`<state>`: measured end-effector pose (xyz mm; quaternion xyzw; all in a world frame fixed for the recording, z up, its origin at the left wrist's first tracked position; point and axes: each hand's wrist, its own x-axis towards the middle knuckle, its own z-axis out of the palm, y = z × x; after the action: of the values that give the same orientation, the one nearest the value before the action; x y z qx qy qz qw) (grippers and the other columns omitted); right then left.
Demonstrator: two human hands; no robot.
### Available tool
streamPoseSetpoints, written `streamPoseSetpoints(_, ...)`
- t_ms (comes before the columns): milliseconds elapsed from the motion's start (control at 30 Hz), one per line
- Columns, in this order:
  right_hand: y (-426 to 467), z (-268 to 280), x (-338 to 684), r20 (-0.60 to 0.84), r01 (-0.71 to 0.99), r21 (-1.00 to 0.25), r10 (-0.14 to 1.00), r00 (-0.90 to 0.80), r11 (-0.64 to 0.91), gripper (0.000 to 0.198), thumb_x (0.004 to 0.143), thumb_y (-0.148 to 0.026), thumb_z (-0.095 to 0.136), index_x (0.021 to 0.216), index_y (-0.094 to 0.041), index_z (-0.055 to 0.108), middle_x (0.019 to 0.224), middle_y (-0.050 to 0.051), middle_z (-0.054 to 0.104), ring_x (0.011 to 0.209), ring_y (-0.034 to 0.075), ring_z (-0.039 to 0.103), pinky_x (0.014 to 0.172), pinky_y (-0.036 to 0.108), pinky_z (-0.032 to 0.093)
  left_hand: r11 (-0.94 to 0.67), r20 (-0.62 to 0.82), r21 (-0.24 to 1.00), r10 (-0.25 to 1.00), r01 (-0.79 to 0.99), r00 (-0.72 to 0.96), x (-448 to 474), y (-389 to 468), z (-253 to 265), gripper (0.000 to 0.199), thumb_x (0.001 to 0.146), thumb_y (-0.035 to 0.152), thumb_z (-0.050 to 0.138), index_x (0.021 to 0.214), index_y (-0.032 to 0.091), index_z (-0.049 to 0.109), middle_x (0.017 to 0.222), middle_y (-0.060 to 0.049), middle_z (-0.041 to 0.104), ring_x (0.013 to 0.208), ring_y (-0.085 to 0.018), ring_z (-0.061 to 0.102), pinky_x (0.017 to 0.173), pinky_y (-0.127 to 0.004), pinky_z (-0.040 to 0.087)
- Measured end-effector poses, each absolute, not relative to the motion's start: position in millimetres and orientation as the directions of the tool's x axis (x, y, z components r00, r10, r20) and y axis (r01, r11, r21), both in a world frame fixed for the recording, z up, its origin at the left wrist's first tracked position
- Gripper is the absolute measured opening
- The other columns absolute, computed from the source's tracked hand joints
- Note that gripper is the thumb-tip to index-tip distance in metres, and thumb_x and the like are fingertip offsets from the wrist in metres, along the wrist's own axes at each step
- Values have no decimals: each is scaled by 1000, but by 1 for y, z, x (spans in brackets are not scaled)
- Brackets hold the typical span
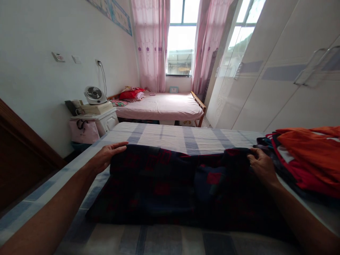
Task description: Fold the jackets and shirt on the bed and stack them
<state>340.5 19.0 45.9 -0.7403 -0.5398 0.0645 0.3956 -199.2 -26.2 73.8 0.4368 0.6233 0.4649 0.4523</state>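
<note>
A dark garment (164,191) with red and blue patches stretches between my two hands, above the checked bed; its exact kind is hard to make out. My left hand (109,156) pinches its far left corner, fingers pointing right. At the far right corner, my right hand (261,163) grips the cloth between thumb and fingers. The upper edge sags slightly between the hands. The lower part lies on or just over the sheet, in shadow.
The near bed wears a blue-and-white checked sheet (172,134). A pile of folded clothes (313,156), orange on top, sits at the right. Beyond are a pink-covered bed (164,106), a fan (95,95) on a cabinet (107,120), and a white wardrobe (265,88) along the right.
</note>
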Motion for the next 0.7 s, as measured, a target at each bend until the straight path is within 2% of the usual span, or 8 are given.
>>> streamPoseSetpoints(67,18,45,340,345,731,-675,835,428,-96,43,74,-35,46,107,-13,61,80,10,63,62,20,52,65,33,42,169,-136,949,981,265,-138,-201,-27,71,65,63,31,78,124,19,58,104,-5,73,91,-20,67,77,-27,55)
streamPoseSetpoints(200,14,43,341,379,681,-730,802,462,-48,43,74,-36,46,107,-13,59,92,11,64,72,21,54,72,33,43,145,-62,844,983,517,-175,-208,-30,70,68,64,30,73,128,17,54,101,-1,73,84,-21,66,69,-27,53)
streamPoseSetpoints(267,12,42,343,394,676,-736,794,464,-30,42,74,-38,46,106,-14,58,91,11,63,72,20,54,73,33,43,106,24,732,983,673,-181,-212,-33,71,58,64,28,71,120,19,62,100,-1,72,87,-22,64,72,-28,52)
streamPoseSetpoints(400,7,39,349,426,688,-725,776,466,-15,40,74,-38,46,105,-15,57,86,8,61,68,19,51,68,33,42,-72,225,594,971,801,-80,-219,-41,78,17,65,34,70,77,23,72,97,-1,68,95,-22,59,87,-28,46)
streamPoseSetpoints(467,7,38,351,426,681,-732,770,475,-15,39,75,-39,47,105,-16,57,83,8,60,66,18,51,65,32,41,-92,238,695,965,713,-107,-221,-43,83,23,68,43,69,77,21,70,102,-1,67,98,-21,57,87,-28,46)
streamPoseSetpoints(567,12,37,353,400,666,-745,776,487,-33,39,76,-39,47,106,-16,58,86,9,62,66,18,53,64,31,42,128,-14,924,953,360,-302,-220,-33,79,40,70,53,66,88,17,64,84,0,69,80,-18,61,71,-27,50)
streamPoseSetpoints(633,21,35,353,367,671,-738,794,485,-69,40,76,-36,47,107,-14,58,90,11,64,70,20,56,66,31,44,247,-146,939,917,240,-370,-216,-18,67,41,70,54,65,83,16,60,63,2,65,62,-16,59,58,-26,50)
streamPoseSetpoints(700,31,29,354,321,681,-723,817,480,-116,40,76,-33,46,107,-13,59,91,12,66,74,21,59,67,32,45,285,-177,928,904,239,-389,-210,-1,50,38,70,53,64,75,16,59,55,2,61,55,-16,59,53,-26,49)
